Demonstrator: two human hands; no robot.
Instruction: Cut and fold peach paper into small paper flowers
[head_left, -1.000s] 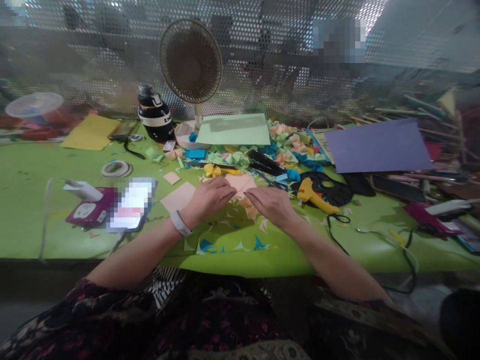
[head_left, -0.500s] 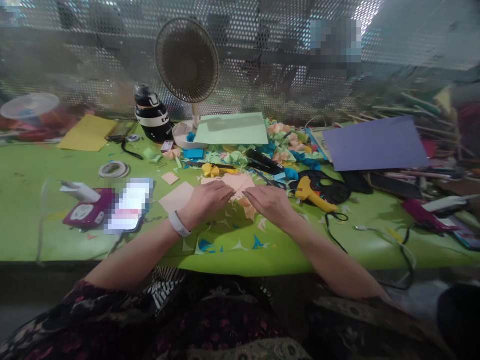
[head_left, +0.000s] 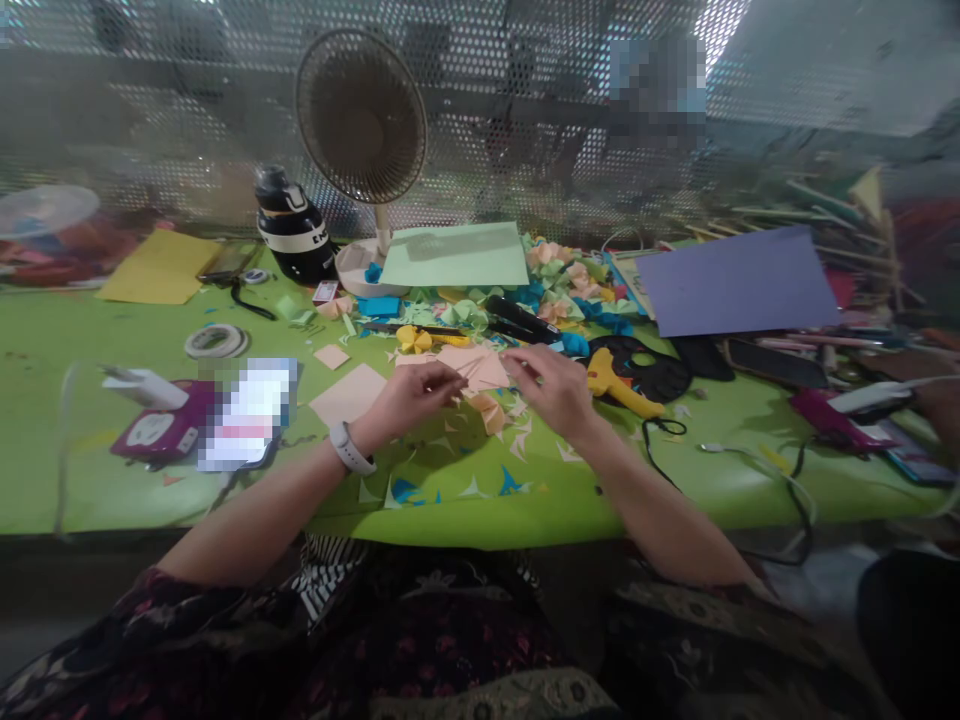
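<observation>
Over the middle of the green table, my left hand [head_left: 418,395] has its fingertips drawn together; anything small between them is hidden. Facing it, my right hand [head_left: 553,388] has its fingers slightly apart, close to the right edge of some overlapping peach paper pieces [head_left: 472,362]. A folded peach paper shape [head_left: 489,412] lies just below the gap between both hands. To the left of my left hand is a flat peach paper square [head_left: 349,394], with a smaller peach piece [head_left: 331,356] behind it. Paper offcuts [head_left: 510,480] are scattered nearer the front edge.
A yellow glue gun [head_left: 619,385] lies right of my right hand. Behind are a black stapler-like tool [head_left: 521,318], a heap of coloured paper shapes [head_left: 570,270], a fan [head_left: 362,115] and a black bottle [head_left: 294,235]. A phone [head_left: 251,415] and tape roll [head_left: 216,341] sit left.
My hands have parted: the left has shifted left and curled its fingertips, and the right has lifted off the peach paper a little to the right. The view has shifted slightly.
</observation>
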